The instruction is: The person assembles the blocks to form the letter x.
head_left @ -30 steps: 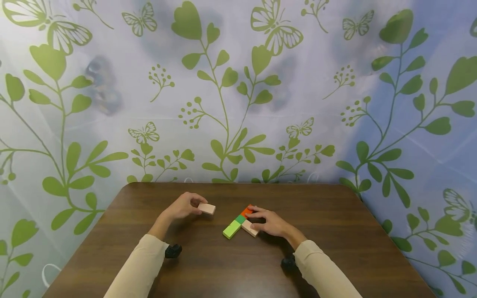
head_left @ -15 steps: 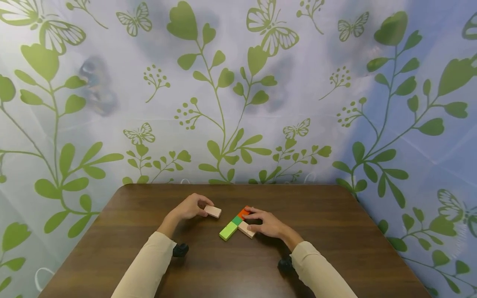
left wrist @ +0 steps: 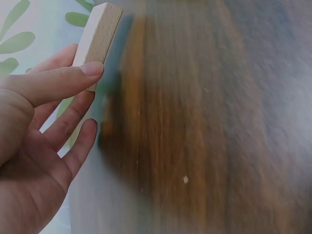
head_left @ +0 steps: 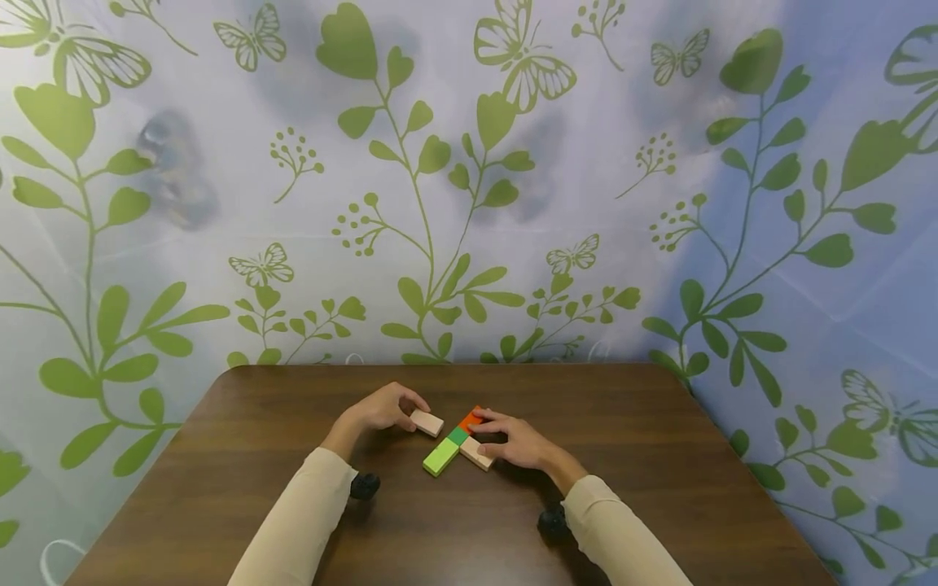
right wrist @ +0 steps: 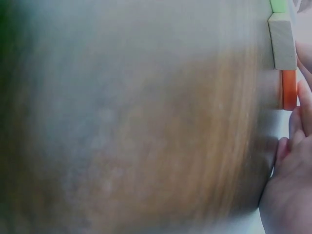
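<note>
In the head view my left hand (head_left: 384, 408) pinches a pale wooden block (head_left: 427, 422) by one end, just left of a group of joined blocks. The left wrist view shows the thumb across that block (left wrist: 100, 39), its far end sticking out free. An orange block (head_left: 470, 420), a small green block (head_left: 458, 435) and a lime block (head_left: 440, 457) form a slanting row. From the green one a second pale wooden block (head_left: 474, 454) juts toward the lower right. My right hand (head_left: 523, 443) rests its fingertips on the orange block and its thumb at this pale block.
A dark brown wooden table (head_left: 293, 529) lies beneath everything. Behind it hangs a pale cloth (head_left: 410, 187) printed with green leaves and butterflies. Black wrist devices (head_left: 365, 487) sit at both sleeve cuffs.
My left hand has carried its pale block rightward and slightly down, closer to the group. The right hand keeps its place on the blocks; the head view has shifted a little.
</note>
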Action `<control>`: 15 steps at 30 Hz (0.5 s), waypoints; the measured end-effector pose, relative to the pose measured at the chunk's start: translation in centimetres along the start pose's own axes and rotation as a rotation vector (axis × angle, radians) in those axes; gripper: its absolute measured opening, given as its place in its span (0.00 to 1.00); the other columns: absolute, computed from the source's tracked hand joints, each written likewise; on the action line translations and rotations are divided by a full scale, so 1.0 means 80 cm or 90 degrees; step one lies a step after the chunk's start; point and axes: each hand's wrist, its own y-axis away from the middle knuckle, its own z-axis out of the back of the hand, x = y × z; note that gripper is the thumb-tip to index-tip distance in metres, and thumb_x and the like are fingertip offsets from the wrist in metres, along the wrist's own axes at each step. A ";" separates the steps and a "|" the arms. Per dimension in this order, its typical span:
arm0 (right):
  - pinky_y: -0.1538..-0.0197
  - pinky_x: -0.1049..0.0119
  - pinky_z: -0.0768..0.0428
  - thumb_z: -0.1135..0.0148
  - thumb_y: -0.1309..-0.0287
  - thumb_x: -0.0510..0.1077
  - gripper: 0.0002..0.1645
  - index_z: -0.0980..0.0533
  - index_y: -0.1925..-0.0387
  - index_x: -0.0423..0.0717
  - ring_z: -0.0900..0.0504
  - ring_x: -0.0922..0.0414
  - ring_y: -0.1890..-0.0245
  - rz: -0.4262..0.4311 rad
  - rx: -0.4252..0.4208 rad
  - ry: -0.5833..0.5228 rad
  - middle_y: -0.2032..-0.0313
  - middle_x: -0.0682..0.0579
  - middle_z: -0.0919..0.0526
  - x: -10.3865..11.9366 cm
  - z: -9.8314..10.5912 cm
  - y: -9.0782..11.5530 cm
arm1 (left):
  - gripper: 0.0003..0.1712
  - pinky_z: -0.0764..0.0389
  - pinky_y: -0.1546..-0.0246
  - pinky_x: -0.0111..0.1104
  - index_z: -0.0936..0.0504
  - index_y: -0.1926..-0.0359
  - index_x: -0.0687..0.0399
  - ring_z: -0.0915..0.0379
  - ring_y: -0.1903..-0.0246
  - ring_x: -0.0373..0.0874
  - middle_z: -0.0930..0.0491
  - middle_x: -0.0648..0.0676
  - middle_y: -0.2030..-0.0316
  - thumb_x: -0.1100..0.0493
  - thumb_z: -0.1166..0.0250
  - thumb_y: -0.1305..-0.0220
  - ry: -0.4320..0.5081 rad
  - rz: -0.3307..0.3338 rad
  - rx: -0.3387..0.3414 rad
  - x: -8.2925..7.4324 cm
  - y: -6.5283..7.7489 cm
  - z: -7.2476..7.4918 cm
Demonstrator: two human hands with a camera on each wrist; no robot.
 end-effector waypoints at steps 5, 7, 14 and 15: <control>0.29 0.36 0.43 0.36 0.28 0.51 0.30 0.25 0.30 0.44 0.47 0.41 0.23 -0.005 0.008 0.007 0.23 0.45 0.39 -0.001 -0.004 -0.002 | 0.19 0.22 0.60 0.37 0.11 0.51 0.58 0.25 0.63 0.44 0.16 0.52 0.61 0.71 0.23 0.44 -0.001 -0.001 0.009 0.001 -0.008 -0.005; 0.28 0.37 0.44 0.36 0.28 0.52 0.30 0.25 0.30 0.45 0.47 0.43 0.22 -0.010 0.010 0.008 0.23 0.46 0.40 -0.001 -0.004 -0.002 | 0.19 0.21 0.60 0.37 0.11 0.51 0.58 0.24 0.63 0.44 0.15 0.52 0.60 0.71 0.23 0.44 0.004 -0.007 0.013 0.000 -0.011 -0.009; 0.29 0.37 0.43 0.36 0.27 0.50 0.29 0.25 0.30 0.43 0.46 0.42 0.23 -0.009 0.007 0.004 0.23 0.45 0.39 0.000 0.001 -0.002 | 0.19 0.20 0.54 0.40 0.11 0.49 0.59 0.23 0.59 0.45 0.15 0.52 0.57 0.73 0.26 0.42 0.004 -0.025 0.021 -0.002 -0.022 -0.021; 0.28 0.37 0.43 0.36 0.27 0.50 0.30 0.25 0.30 0.44 0.47 0.43 0.22 -0.012 0.008 0.003 0.23 0.46 0.39 -0.001 0.001 -0.002 | 0.19 0.21 0.53 0.41 0.11 0.49 0.58 0.23 0.58 0.45 0.15 0.52 0.55 0.73 0.26 0.41 0.002 -0.027 0.023 -0.002 -0.023 -0.022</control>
